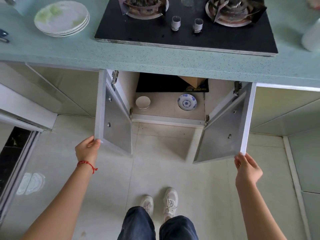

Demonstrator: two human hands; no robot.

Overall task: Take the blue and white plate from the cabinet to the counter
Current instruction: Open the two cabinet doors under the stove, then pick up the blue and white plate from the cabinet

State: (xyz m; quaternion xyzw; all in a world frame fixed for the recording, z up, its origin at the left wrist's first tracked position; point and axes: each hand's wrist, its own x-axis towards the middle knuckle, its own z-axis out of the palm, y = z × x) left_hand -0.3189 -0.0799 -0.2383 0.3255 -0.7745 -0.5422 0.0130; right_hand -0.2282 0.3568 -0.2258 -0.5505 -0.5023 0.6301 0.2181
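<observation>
Fingers of my left hand [87, 149] clamp the lower corner of the left cabinet door [114, 116], swung wide. Inside, on the cabinet floor [164, 104], I see a small stack of white dishes [143, 103] at left and the blue and white plate [187, 102] at right: round, white, blue floral centre, blue dabs around the rim. My right hand [247, 170] pinches the right door [225, 134]. Above runs the speckled green surface [155, 61].
</observation>
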